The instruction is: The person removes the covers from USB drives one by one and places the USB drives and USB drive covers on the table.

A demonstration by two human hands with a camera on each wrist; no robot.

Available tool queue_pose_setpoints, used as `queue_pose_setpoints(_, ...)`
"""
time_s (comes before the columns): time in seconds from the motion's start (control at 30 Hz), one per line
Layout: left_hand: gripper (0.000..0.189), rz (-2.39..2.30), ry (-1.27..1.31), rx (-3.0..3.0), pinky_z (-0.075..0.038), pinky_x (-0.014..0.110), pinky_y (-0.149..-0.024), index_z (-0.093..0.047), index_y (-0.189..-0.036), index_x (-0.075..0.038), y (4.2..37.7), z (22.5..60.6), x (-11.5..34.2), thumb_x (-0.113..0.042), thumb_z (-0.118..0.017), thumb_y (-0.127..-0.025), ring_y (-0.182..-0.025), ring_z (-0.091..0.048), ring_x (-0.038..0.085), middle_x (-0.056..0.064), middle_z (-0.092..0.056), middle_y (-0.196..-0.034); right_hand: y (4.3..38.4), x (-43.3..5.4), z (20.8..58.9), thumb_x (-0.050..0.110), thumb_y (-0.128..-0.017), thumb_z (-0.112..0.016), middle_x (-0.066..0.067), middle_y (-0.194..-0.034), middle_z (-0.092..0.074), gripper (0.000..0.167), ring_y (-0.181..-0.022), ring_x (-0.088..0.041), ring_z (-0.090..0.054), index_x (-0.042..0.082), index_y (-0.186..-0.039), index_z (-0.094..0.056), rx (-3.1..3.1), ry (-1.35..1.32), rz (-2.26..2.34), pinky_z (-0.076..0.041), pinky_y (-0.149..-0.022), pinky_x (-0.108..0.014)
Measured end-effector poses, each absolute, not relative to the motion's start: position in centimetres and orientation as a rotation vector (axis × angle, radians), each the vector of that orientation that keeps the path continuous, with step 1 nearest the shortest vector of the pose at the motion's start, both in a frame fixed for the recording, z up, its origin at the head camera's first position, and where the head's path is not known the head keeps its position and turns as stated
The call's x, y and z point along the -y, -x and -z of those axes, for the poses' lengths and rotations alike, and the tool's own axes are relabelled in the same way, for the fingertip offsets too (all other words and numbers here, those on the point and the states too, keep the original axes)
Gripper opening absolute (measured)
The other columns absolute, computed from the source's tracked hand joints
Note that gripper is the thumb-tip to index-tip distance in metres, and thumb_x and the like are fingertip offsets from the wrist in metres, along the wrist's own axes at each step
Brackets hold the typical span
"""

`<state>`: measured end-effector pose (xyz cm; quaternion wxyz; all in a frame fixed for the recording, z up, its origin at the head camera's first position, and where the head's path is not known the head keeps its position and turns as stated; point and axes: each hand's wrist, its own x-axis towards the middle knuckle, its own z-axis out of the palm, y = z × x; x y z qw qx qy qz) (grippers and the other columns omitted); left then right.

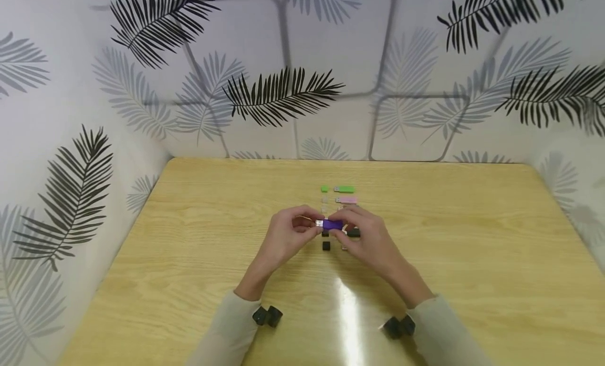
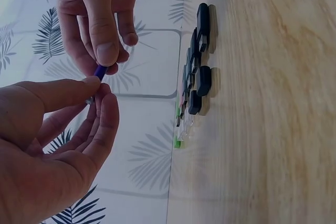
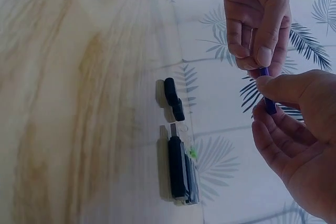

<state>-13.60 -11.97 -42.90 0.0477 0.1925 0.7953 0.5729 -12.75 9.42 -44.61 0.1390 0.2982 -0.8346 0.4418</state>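
A purple USB flash drive [image 1: 333, 225] with a silver plug at its left end is held between the two hands above the table. My left hand [image 1: 289, 230] pinches it at the plug end with thumb and fingertips. My right hand [image 1: 366, 234] grips the purple body between thumb and fingers. In the left wrist view, the purple drive [image 2: 101, 71] shows between both sets of fingertips, partly hidden. Below the hands lie a black cap [image 1: 326, 246] and a black flash drive [image 1: 353, 232], the drive partly covered by the right hand.
Farther back on the wooden table [image 1: 212, 198] lie a green flash drive [image 1: 345, 189], a pink flash drive [image 1: 348, 200] and a green cap [image 1: 324, 188]. Clear caps [image 2: 188, 124] form a row with the others. A leaf-patterned wall covering [image 1: 283, 129] stands behind the table.
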Motion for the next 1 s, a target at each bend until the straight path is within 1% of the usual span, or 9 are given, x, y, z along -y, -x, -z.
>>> queue_pose_setpoints(0.17, 0.015, -1.757, -0.619, -2.402, -0.061, 0.029, -0.081, -0.075, -0.106, -0.002, 13.7, 42.7, 11.8, 0.003, -0.075, -0.091, -0.09, -0.073, 0.022, 0.011, -0.073, -0.104, 12.6, -9.9, 44.2, -0.003, -0.088, -0.079, -0.003, -0.107, -0.07, 0.021, -0.086, -0.015, -0.069, 0.005, -0.108, -0.074, 2.394, -0.887, -1.275, -0.062, -0.07, -0.04)
queue_pose_setpoints(0.3, 0.015, -1.774, -0.621, -2.382, -0.061, 0.029, -0.079, -0.075, -0.105, -0.002, 13.4, 42.6, 11.5, 0.003, -0.076, -0.091, -0.088, -0.072, 0.02, 0.011, -0.073, -0.103, 12.3, -10.3, 43.9, -0.001, -0.089, -0.079, -0.002, -0.108, -0.07, 0.019, -0.087, -0.014, -0.068, 0.005, -0.106, -0.075, 2.391, -0.891, -1.267, -0.062, -0.071, -0.038)
queue_pose_setpoints(0.43, 0.016, -1.791, -0.633, -2.378, -0.061, 0.029, -0.079, -0.076, -0.105, -0.002, 13.1, 42.6, 11.3, 0.001, -0.077, -0.09, -0.089, -0.072, 0.018, 0.01, -0.074, -0.103, 11.8, -10.7, 43.5, 0.001, -0.088, -0.08, -0.001, -0.108, -0.07, 0.019, -0.085, -0.012, -0.067, 0.005, -0.106, -0.074, 2.402, -0.881, -1.241, -0.06, -0.07, -0.029)
queue_pose_setpoints(0.5, 0.016, -1.813, -0.65, -2.367, -0.061, 0.03, -0.079, -0.076, -0.105, -0.002, 13.0, 42.6, 11.2, 0.001, -0.077, -0.09, -0.089, -0.072, 0.019, 0.01, -0.074, -0.103, 11.6, -10.9, 43.3, 0.0, -0.088, -0.08, -0.002, -0.108, -0.07, 0.02, -0.086, -0.012, -0.068, 0.005, -0.107, -0.074, 2.405, -0.888, -1.237, -0.06, -0.071, -0.028)
queue_pose_setpoints(0.7, 0.015, -1.869, -0.701, -2.312, -0.061, 0.032, -0.079, -0.076, -0.104, -0.001, 12.7, 42.5, 11.1, 0.002, -0.077, -0.09, -0.088, -0.072, 0.023, 0.013, -0.074, -0.103, 11.1, -11.4, 42.8, -0.004, -0.086, -0.08, -0.001, -0.107, -0.069, 0.024, -0.089, -0.013, -0.068, 0.005, -0.108, -0.074, 2.394, -0.942, -1.246, -0.062, -0.072, -0.036)
queue_pose_setpoints(0.73, 0.015, -1.873, -0.706, -2.305, -0.061, 0.032, -0.079, -0.076, -0.105, -0.001, 12.6, 42.5, 11.1, 0.002, -0.077, -0.09, -0.088, -0.073, 0.023, 0.013, -0.074, -0.103, 11.1, -11.5, 42.7, -0.004, -0.086, -0.08, -0.001, -0.107, -0.069, 0.025, -0.088, -0.012, -0.068, 0.005, -0.108, -0.075, 2.391, -0.946, -1.241, -0.062, -0.072, -0.035)
queue_pose_setpoints(0.93, 0.016, -1.917, -0.736, -2.264, -0.061, 0.035, -0.08, -0.075, -0.105, 0.0, 12.3, 42.4, 11.1, 0.002, -0.078, -0.09, -0.088, -0.073, 0.024, 0.014, -0.074, -0.103, 10.8, -11.9, 42.2, -0.003, -0.084, -0.081, 0.001, -0.106, -0.07, 0.027, -0.085, -0.01, -0.066, 0.007, -0.109, -0.075, 2.378, -0.976, -1.232, -0.057, -0.074, -0.022)
queue_pose_setpoints(1.0, 0.016, -1.926, -0.734, -2.246, -0.062, 0.035, -0.08, -0.075, -0.105, 0.001, 12.3, 42.3, 11.1, 0.002, -0.078, -0.089, -0.088, -0.073, 0.024, 0.013, -0.075, -0.103, 10.8, -12.0, 42.1, -0.005, -0.084, -0.081, 0.001, -0.106, -0.07, 0.029, -0.086, -0.01, -0.066, 0.007, -0.11, -0.075, 2.371, -0.993, -1.242, -0.057, -0.075, -0.021)
